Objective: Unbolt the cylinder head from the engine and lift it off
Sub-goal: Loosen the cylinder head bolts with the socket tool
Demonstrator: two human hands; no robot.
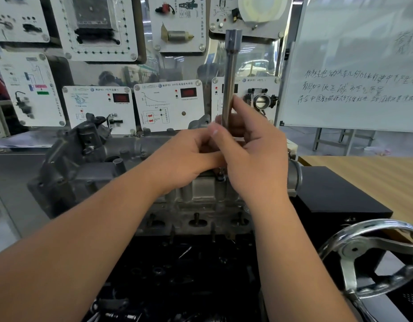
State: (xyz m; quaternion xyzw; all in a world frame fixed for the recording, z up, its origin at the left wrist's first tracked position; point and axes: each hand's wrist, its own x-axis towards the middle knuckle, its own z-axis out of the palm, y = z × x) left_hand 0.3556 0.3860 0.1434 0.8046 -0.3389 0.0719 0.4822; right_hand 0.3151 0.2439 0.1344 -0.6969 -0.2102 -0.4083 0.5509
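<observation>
The grey cylinder head (201, 194) sits on the engine on a black stand in the middle of the view. A long steel socket extension bar (231, 73) stands upright above the head. My right hand (254, 156) grips the bar's lower part, fingers and thumb wrapped round it. My left hand (189, 154) comes in from the left and curls round the bar's bottom end, which both hands hide. A small bolt or stud (220, 174) shows just below the hands on the head's top.
A chrome handwheel (372, 254) juts out at lower right. A black tray (177, 287) of loose parts lies in front of the engine. Training panels (168, 103) stand behind, a whiteboard (354, 66) to the right, a wooden tabletop (375, 177) beside the stand.
</observation>
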